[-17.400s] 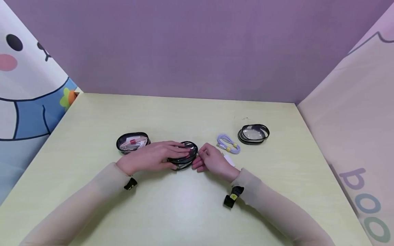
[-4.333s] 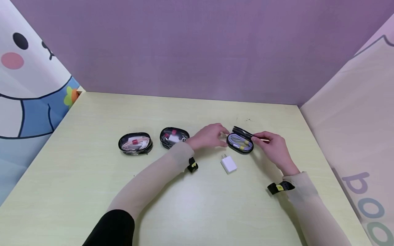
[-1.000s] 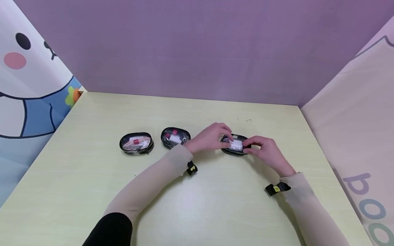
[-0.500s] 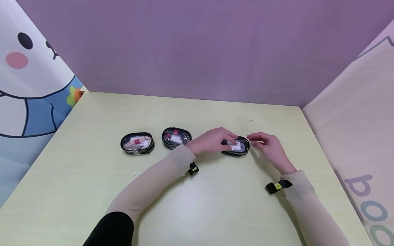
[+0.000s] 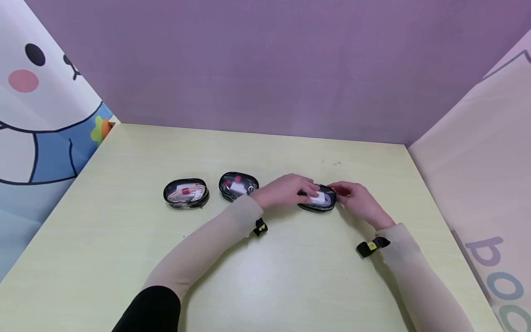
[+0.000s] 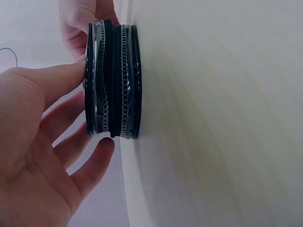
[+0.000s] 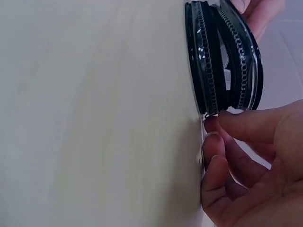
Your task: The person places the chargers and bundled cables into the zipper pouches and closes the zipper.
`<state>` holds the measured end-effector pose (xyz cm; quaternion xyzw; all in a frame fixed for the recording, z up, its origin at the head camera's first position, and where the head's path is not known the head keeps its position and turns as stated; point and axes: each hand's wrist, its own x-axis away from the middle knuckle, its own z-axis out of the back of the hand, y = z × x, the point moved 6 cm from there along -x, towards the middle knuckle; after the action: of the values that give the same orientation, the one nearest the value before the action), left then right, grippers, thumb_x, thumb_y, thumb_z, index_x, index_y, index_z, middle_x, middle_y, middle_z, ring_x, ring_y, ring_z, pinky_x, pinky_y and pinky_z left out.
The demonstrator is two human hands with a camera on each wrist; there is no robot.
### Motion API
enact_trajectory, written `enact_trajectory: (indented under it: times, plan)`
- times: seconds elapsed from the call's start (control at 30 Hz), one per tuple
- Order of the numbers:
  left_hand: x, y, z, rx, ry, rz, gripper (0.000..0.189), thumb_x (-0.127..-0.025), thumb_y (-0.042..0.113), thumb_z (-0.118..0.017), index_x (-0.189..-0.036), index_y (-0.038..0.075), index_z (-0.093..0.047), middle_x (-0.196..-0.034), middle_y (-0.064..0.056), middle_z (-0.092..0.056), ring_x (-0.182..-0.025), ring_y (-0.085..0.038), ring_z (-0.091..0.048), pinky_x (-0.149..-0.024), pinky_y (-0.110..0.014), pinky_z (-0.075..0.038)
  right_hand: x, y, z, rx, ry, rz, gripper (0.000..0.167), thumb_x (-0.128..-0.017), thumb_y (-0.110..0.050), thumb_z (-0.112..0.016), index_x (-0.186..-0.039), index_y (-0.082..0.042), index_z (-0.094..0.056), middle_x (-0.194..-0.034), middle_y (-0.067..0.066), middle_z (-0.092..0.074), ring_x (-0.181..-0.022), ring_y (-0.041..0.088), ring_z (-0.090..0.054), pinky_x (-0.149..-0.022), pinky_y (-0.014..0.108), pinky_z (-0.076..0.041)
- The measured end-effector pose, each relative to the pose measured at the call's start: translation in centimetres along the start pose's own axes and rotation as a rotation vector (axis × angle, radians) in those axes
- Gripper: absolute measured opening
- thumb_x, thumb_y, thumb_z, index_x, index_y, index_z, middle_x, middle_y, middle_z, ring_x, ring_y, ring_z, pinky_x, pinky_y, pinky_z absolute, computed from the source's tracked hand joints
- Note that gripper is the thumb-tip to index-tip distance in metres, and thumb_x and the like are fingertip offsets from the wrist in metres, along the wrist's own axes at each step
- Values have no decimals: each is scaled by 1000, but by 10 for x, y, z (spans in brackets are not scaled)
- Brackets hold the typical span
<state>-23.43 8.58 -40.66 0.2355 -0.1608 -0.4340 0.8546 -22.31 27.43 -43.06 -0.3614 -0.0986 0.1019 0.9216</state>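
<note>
An oval clear-and-black zip case (image 5: 321, 199) lies right of the middle of the table, a white charger showing through its lid. My left hand (image 5: 282, 190) reaches over its left part. In the left wrist view my left thumb lies on the lid and the other fingers spread around its end. My right hand (image 5: 358, 200) is at the case's right end, where thumb and forefinger pinch the small zipper pull (image 7: 209, 115). A gap between lid and base shows along that side in the right wrist view.
Two similar oval cases stand to the left: one (image 5: 186, 193) with a pinkish cable under its clear lid, another (image 5: 238, 185) with a white item and red bits, close by my left sleeve (image 5: 207, 244). A purple panel (image 5: 265, 69) rises behind the pale table (image 5: 265, 286).
The purple cable, loose at first, went into the open case, then the white charger. The lid came down over them. My right hand drew back briefly, then returned to the case's right end.
</note>
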Motion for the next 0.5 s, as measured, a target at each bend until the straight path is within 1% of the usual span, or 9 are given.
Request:
enact_trajectory:
  times: [0.1,0.2,0.27,0.33,0.4,0.5]
  plan:
    - [0,0,-1,1,-2,6,33,-98,25,-65,-131,20,-68,-145,9,-52,-143,-11,-35,-118,-32,-22,-4,0,-1,40,-15,-6,31,-97,-1,-59,-127,-5,-67,-120,18,-67,-108,32,-60,-95,49,-46]
    - [0,0,-1,14,-2,12,33,-99,25,-65,-131,20,-67,-145,9,-52,-143,-11,-34,-118,-31,-22,-7,1,0,84,-20,-5,25,-98,-3,-57,-120,-3,-70,-115,17,-68,-101,30,-59,-88,46,-46]
    - [1,0,-1,24,-2,12,33,-98,24,-65,-131,19,-67,-145,9,-52,-143,-11,-34,-118,-31,-22,-8,1,0,95,-23,-11,21,-98,-3,-56,-114,-2,-71,-108,16,-69,-93,29,-58,-82,42,-46]
    - [1,0,-1,27,1,12,33,-98,24,-65,-131,19,-67,-145,9,-53,-143,-10,-34,-118,-31,-22,-9,1,0,98,-24,-15,19,-99,-2,-56,-110,-1,-71,-103,14,-68,-88,27,-57,-78,40,-45]
    - [0,0,-2,25,3,9,33,-98,24,-65,-131,19,-67,-145,10,-53,-143,-10,-34,-118,-31,-22,-9,0,-1,103,-32,-12,17,-99,-1,-55,-107,0,-69,-101,15,-67,-87,28,-56,-79,41,-45]
    - [0,-2,-3,24,5,9,33,-99,25,-64,-131,20,-67,-145,11,-53,-143,-9,-34,-118,-31,-21,-10,-4,-2,123,-40,19,16,-100,0,-51,-105,3,-66,-103,18,-65,-93,31,-57,-84,46,-45]
